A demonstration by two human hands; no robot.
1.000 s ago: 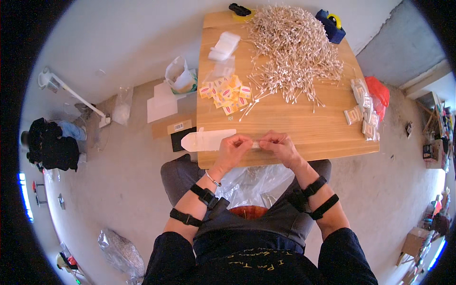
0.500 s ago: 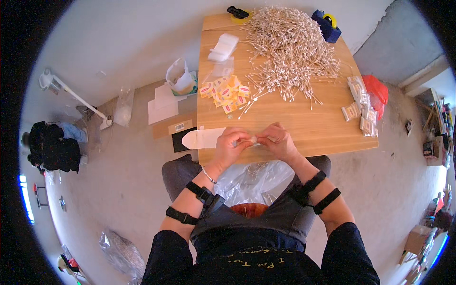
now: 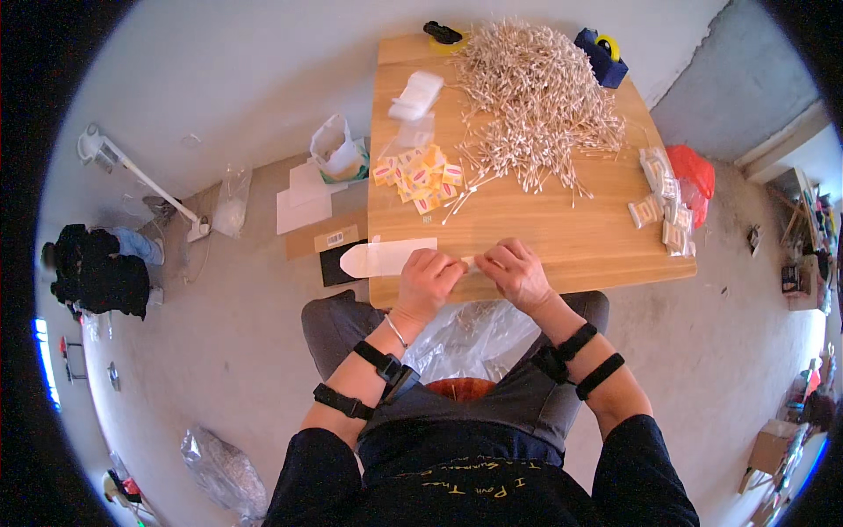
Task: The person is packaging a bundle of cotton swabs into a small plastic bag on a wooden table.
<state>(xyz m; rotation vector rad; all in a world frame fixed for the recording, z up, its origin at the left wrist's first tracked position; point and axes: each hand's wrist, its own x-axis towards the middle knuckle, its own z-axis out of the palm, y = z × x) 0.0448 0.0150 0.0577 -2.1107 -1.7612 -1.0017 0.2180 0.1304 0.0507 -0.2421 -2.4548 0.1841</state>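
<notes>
My left hand and my right hand meet above the front edge of the wooden table. The fingertips of both are pinched together around a small whitish thing, mostly covered and too small to name. Beside my left hand lies a white card strip with a pointed end that overhangs the table's left edge. Beyond the hands are a heap of small yellow-and-white printed cards and a large pile of cotton swabs.
Clear plastic bags lie at the back left. Two tape dispensers, one black and yellow and one dark blue, stand at the far edge. Filled swab packets and a red bag are at right. Clear plastic sheeting covers my lap.
My hands stay pinched together at nearly the same spot. The fingers of my left hand have curled in more, and the right fingers have shifted slightly. The whole view has moved a little.
</notes>
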